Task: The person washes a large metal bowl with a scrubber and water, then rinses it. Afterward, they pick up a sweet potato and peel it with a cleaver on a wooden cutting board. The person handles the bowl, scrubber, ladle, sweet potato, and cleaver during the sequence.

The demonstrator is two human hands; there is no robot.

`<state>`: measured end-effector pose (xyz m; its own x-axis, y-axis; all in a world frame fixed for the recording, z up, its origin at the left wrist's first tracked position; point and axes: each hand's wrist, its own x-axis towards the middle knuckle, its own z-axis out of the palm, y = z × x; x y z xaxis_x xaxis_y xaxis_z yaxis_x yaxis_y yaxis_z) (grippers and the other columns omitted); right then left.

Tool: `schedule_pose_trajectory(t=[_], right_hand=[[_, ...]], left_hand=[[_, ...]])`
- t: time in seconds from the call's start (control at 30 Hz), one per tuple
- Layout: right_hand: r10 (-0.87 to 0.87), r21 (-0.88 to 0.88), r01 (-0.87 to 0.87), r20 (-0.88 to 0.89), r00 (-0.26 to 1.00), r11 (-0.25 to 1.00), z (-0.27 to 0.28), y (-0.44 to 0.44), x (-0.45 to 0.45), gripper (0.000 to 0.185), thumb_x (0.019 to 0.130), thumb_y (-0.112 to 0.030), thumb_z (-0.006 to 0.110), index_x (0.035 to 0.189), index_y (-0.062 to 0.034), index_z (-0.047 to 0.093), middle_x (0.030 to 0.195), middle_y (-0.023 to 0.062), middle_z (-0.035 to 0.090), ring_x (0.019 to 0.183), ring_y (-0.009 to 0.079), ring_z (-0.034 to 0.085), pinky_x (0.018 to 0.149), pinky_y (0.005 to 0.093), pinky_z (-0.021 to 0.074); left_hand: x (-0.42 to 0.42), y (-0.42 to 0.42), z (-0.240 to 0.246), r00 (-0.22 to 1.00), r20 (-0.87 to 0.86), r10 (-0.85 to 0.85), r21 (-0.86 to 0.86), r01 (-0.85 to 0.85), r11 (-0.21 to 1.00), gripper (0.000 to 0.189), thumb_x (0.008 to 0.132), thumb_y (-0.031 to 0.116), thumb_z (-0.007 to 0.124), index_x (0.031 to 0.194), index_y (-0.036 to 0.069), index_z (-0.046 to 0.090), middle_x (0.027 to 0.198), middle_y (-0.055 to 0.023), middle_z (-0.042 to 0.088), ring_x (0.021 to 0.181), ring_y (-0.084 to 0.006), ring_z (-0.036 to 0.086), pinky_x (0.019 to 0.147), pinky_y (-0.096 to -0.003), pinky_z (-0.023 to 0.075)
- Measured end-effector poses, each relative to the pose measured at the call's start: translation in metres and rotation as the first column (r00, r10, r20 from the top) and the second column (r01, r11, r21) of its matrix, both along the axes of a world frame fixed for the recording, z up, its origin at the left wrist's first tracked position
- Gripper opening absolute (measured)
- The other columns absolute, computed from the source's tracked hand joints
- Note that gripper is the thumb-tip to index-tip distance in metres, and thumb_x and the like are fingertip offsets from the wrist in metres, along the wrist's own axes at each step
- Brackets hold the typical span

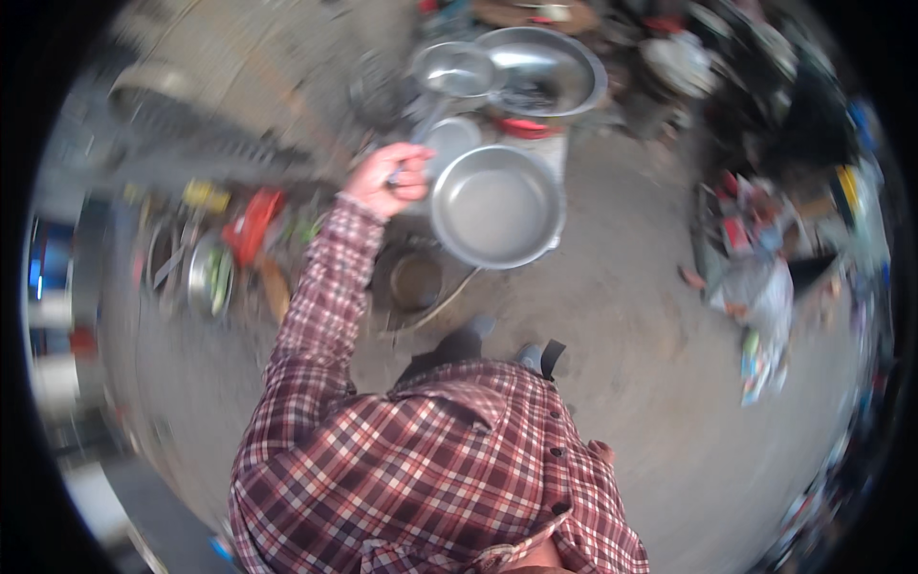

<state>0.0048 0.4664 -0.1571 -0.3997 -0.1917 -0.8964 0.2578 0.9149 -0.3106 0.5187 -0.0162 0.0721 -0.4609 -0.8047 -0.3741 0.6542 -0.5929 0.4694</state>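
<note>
My left hand [396, 179] reaches forward with its fingers curled. It is just left of the rim of a round metal basin [498, 208]. Blur hides whether the fingers hold anything; a small dark or metallic spot shows among them. The inside of the basin looks bare. Behind the hand and basin is a pale round lid or plate [453, 140]. Of my right hand [602, 450], only a small part shows beside the plaid shirt, and the rest is hidden.
Farther off are a wide metal basin [545, 72], a smaller metal bowl [455, 69] and a red object [527, 128]. To the left, a metal bowl [209, 276] holds green vegetables near a red bag [254, 226]. A brown round vessel [416, 281] stands near my feet. Plastic bags [756, 294] lie right.
</note>
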Motion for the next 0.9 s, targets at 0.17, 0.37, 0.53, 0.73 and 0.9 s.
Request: schedule_pose_trajectory(t=[0.17, 0.37, 0.53, 0.73, 0.9], right_hand=[[0.351, -0.009, -0.351, 0.039, 0.936, 0.936, -0.009, -0.116, -0.085, 0.016, 0.087, -0.022, 0.042, 0.086, -0.0097, 0.052, 0.075, 0.0087, 0.054, 0.063, 0.0262, 0.054, 0.044, 0.0367, 0.0392], [0.483, -0.049, -0.482, 0.017, 0.875, 0.875, -0.009, -0.194, -0.111, 0.018, 0.087, -0.024, 0.04, 0.087, -0.0111, 0.053, 0.078, 0.0091, 0.055, 0.066, 0.0281, 0.054, 0.046, 0.0384, 0.0393], [0.366, -0.068, -0.365, -0.01, 0.931, 0.928, 0.014, -0.21, -0.079, 0.014, 0.087, -0.022, 0.046, 0.088, -0.0099, 0.053, 0.075, 0.0093, 0.056, 0.056, 0.027, 0.055, 0.041, 0.036, 0.04], [0.607, 0.033, -0.608, 0.016, 0.794, 0.794, 0.037, -0.197, -0.028, 0.01, 0.085, -0.017, 0.051, 0.087, -0.0086, 0.054, 0.074, 0.0088, 0.057, 0.054, 0.0255, 0.056, 0.041, 0.0344, 0.0419], [0.614, 0.068, -0.614, 0.02, 0.789, 0.786, 0.043, -0.169, -0.023, 0.011, 0.085, -0.019, 0.051, 0.088, -0.0089, 0.055, 0.075, 0.0088, 0.057, 0.055, 0.0258, 0.055, 0.042, 0.0353, 0.0419]], left_hand=[[-0.019, 0.101, 0.017, 0.978, -0.035, 0.207, 0.09, -0.203, 0.975, 0.019, 0.088, 0.011, 0.05, 0.098, -0.005, 0.052, 0.062, 0.0016, 0.046, 0.046, -0.007, 0.04, 0.041, -0.0227, 0.031], [-0.016, 0.177, 0.016, 0.947, 0.067, 0.314, 0.147, -0.32, 0.936, 0.021, 0.087, 0.01, 0.05, 0.099, -0.006, 0.053, 0.064, 0.002, 0.043, 0.047, -0.0062, 0.037, 0.041, -0.0218, 0.0309], [-0.009, 0.248, 0.007, 0.911, 0.037, 0.411, 0.185, -0.411, 0.893, 0.023, 0.087, 0.011, 0.05, 0.104, -0.004, 0.053, 0.063, 0.0027, 0.043, 0.047, -0.006, 0.037, 0.041, -0.0225, 0.0305], [0.016, 0.304, 0.002, 0.826, 0.108, 0.554, 0.145, -0.564, 0.813, 0.022, 0.089, 0.012, 0.05, 0.106, -0.002, 0.053, 0.062, 0.0047, 0.042, 0.047, -0.0056, 0.038, 0.041, -0.0226, 0.0301], [0.074, 0.326, -0.024, 0.721, 0.262, 0.642, 0.097, -0.681, 0.725, 0.02, 0.089, 0.019, 0.058, 0.099, 0.001, 0.056, 0.063, 0.0056, 0.044, 0.048, -0.0056, 0.04, 0.043, -0.0233, 0.0311]])
